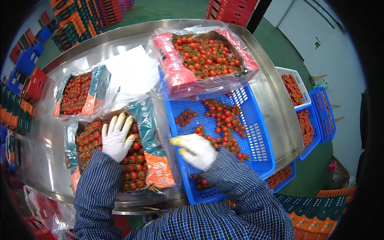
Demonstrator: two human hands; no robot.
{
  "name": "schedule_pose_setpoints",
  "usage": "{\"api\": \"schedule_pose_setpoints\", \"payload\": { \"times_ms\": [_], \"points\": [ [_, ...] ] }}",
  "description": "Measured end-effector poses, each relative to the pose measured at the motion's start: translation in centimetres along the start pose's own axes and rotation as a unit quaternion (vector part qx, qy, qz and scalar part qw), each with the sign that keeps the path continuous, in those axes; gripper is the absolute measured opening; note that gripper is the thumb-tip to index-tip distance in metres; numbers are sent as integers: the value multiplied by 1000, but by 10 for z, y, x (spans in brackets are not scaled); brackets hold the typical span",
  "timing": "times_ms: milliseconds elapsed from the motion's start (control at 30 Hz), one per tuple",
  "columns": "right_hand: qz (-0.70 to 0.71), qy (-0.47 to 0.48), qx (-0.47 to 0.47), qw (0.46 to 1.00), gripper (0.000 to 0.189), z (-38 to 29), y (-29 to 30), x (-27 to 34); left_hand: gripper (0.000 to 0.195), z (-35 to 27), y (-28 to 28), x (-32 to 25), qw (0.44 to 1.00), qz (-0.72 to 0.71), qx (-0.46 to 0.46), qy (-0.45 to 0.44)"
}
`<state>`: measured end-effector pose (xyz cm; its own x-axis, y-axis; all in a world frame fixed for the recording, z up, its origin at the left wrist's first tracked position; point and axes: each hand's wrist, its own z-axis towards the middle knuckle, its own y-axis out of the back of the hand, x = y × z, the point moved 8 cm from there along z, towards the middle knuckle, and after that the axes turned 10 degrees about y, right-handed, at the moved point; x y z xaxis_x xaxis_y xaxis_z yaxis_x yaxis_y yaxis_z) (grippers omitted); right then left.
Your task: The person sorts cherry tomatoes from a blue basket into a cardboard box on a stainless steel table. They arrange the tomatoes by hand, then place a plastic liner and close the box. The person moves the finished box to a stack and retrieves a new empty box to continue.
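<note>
My left hand (117, 139), in a white glove with yellowed fingertips, rests with spread fingers on rows of vine cherry tomatoes (136, 168). They fill a green and orange carton (160, 171) lined with clear plastic film. My right hand (196, 150), gloved alike, hovers over the left side of a blue perforated plastic crate (261, 141). Its fingers point left toward the carton; nothing shows at the fingertips, and its palm is hidden. Loose tomato trusses (226, 120) lie in the crate, some just beyond that hand.
A red carton of tomatoes (207, 57) in film sits across the crate's far end. Another green and orange carton (97, 87) stands behind the near one, beside white sheets (132, 72). The steel table (48, 144) has a raised rim. Tomato crates (307, 126) stand at right.
</note>
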<state>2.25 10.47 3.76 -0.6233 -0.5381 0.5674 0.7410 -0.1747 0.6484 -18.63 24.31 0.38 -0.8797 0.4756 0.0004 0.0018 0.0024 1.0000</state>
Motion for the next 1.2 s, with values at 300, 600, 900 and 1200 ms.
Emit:
{"api": "schedule_pose_setpoints", "payload": {
  "times_ms": [300, 600, 900, 1200],
  "points": [
    [-172, -339, -1, 925, 45, -127, 104, -223, 65, -1, 42, -2, 995, -81, 46, 43],
    [-270, -388, 331, 816, 82, -44, 17, -313, 53, -142, 90, -79, 933, -350, -50, 58],
    [-246, -236, 242, 909, 72, -85, -28, -226, 50, -205, 45, -169, 780, -618, -10, 99],
    [-149, -193, 198, 949, 51, -90, 37, -217, 42, -194, 35, -204, 784, -613, 82, 53]
  ]
}}
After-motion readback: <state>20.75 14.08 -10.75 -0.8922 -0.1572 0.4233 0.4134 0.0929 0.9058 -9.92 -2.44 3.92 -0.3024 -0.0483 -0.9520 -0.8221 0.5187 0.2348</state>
